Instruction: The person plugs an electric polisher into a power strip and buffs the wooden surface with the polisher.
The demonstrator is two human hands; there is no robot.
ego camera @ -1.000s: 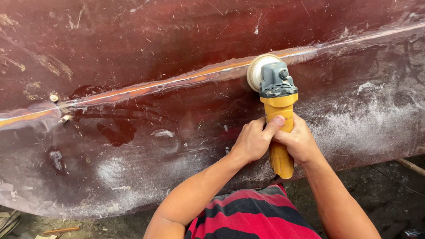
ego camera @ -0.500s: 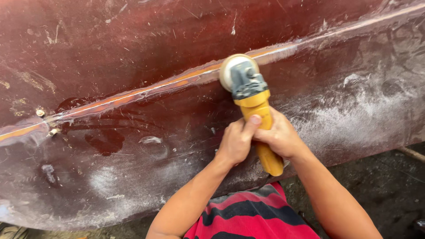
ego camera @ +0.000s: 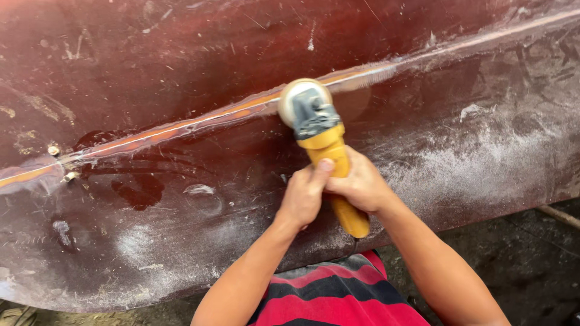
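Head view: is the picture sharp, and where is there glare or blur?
Head view: both hands, left hand and right hand, and the yellow grinder are sharp; its disc looks slightly blurred; the dark red hull shows soft glossy sheen, no hard shadows.

Head view — looking down, close, perhaps slightly tilted

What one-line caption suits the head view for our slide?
Both hands, left hand and right hand, grip a yellow angle grinder against a dusty red-brown hull's seam.

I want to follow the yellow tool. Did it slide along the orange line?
Yes. The grinder slid left along the orange seam, closer to the small bolts at its left end.
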